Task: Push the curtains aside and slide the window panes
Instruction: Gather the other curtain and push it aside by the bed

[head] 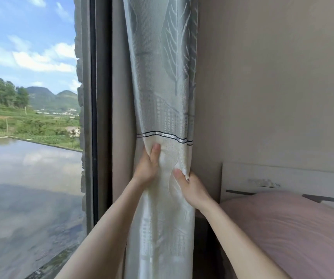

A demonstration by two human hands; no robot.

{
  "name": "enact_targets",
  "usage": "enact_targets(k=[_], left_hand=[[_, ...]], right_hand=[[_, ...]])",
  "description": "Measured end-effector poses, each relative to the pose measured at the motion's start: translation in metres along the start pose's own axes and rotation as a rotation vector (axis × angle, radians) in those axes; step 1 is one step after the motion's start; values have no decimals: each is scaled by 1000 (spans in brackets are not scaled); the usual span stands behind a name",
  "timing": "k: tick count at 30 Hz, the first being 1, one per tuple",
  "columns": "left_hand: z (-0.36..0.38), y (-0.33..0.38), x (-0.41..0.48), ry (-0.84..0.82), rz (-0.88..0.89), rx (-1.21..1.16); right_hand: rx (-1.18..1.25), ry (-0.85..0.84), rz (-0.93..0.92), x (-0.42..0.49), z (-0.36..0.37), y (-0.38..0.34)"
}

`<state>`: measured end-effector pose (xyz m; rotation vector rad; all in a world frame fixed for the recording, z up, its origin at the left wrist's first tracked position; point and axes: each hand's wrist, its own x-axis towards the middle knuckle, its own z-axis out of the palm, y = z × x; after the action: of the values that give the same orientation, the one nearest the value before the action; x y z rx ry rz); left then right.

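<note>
We found the curtain [162, 97] gathered into a narrow vertical bundle at the centre of the view, hanging beside the window frame [93, 117] and against the wall [272, 77] at its 3 o'clock side. Our left hand [148, 168] was closed on the bundle's 9 o'clock edge, thumb pressed into the cream fabric just below the dark striped band [166, 135]. Our right hand [192, 188] pinched the 3 o'clock edge of the same bundle, slightly lower, thumb on the front of the cloth. Both forearms reached up from 6 o'clock. A grey-brown lining panel [120, 97] hung between the curtain and the frame. At 9 o'clock the window opening [31, 97] showed flooded ground, greenery, hills and cloud; we could not tell whether glass stood in it. At 4 o'clock lay a pink pillow [293, 228] before a white headboard [283, 178], close beside the curtain's lower part.
</note>
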<state>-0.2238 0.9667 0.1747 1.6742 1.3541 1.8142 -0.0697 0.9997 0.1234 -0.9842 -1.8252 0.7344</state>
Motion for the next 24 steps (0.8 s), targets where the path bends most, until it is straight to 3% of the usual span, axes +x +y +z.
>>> enact_targets(k=[13, 24], left_hand=[[84, -117, 167, 9, -68, -10], [167, -195, 283, -29, -127, 4]], right_hand=[[56, -52, 5, 178, -9, 107], [-31, 17, 87, 309, -38, 194]])
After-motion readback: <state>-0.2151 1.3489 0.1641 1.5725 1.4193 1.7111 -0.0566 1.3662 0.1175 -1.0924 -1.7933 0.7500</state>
